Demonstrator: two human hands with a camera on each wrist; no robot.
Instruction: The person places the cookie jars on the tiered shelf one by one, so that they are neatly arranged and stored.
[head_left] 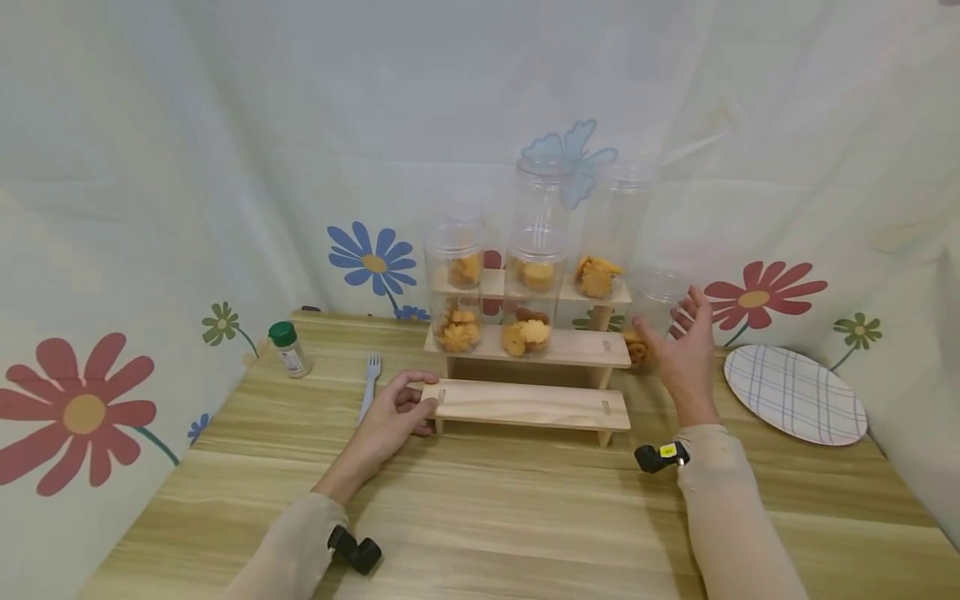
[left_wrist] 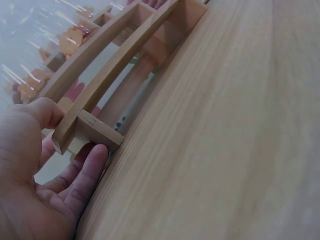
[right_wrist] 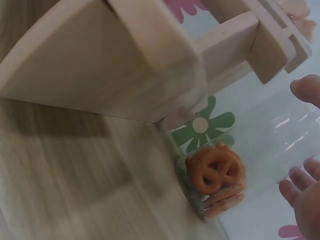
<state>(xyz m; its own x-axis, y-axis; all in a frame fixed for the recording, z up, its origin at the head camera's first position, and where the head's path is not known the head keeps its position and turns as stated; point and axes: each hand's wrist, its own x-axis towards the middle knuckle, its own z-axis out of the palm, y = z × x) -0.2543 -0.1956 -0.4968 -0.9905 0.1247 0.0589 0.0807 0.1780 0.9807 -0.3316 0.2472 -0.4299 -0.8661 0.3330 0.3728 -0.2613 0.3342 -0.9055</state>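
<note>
A three-tier wooden display stand (head_left: 525,400) stands on the table. My left hand (head_left: 393,408) grips the left end of its lowest tier, the thumb and index finger at the board and the other fingers by the leg (left_wrist: 97,131). Beyond the stand's right side is a clear jar (head_left: 660,287) with pretzel-shaped cookies (right_wrist: 217,170) at its bottom. Around that jar my right hand (head_left: 686,358) is spread, thumb on one side and fingers on the other; whether they touch it I cannot tell. Clear jars of cookies stand on the middle tier (head_left: 577,346) and top tier (head_left: 491,283).
To the left lie a light-coloured fork (head_left: 371,383) and a green-capped shaker bottle (head_left: 289,350). A checked oval plate (head_left: 795,393) sits at the right, near the flower-printed curtain (head_left: 750,192) that hangs behind the table (head_left: 487,508).
</note>
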